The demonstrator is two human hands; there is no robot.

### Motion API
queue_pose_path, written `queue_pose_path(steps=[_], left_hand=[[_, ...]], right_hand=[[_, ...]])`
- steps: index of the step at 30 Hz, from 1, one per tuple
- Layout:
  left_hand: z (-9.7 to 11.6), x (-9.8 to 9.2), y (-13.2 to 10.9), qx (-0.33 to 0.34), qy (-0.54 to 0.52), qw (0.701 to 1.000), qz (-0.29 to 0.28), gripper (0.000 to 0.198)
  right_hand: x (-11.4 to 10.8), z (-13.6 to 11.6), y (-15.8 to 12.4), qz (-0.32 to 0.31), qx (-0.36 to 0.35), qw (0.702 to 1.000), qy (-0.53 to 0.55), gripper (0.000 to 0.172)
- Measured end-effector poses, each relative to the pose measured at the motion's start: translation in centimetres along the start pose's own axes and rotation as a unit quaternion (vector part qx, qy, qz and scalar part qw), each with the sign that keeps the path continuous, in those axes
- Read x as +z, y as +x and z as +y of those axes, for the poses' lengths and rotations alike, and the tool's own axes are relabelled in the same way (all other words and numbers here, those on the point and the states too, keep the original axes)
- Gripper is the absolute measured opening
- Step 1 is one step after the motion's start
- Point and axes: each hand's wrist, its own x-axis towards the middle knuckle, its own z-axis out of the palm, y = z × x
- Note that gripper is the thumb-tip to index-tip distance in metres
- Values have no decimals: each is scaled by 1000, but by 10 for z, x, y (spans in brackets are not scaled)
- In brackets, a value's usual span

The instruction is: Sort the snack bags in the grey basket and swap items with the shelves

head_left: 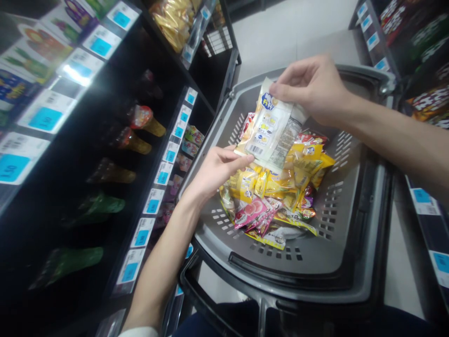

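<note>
Right hand (312, 91): pinched on the top edge of a pale packet, thumb in front.
Left hand (219, 171): pinched on the packet's bottom left corner, well apart from the right hand. I think two far-apart grips keep something so floppy from folding.
Pale packet (270, 133): up above the basket, held between both hands. Its back, with small pictures and stripes, faces my camera, so I guess it is turned that way for reading.
Yellow packets (273, 180): heaped under it, lying every which way.
Pink packet (250, 211): in the near part of the heap.
Grey basket (351, 201): its walls keep the slippery pile together. From far away, I can't tell what holds it up.
Price tags (45, 117): in rows along the shelf fronts on the left, likely so shoppers can see them easily.
Floor (298, 35): pale, beyond the basket.
</note>
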Motion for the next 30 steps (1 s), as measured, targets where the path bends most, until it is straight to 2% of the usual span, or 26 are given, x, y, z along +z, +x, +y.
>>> queue_pose_path(steps=[18,24,27,30], left_hand=[[-1,-1,-1,-3,8,1000,4,17],[-2,0,1,-6,32,999,28,25],[-3,2,3,10,-4,999,40,26],[-5,4,5,18,-49,996,68,49]], right_hand=[[2,-1,0,15,-3,1000,-1,27],[0,1,1,24,2,1000,6,26],[-2,4,3,31,11,999,5,22],[-4,8,5,30,31,999,-2,21]])
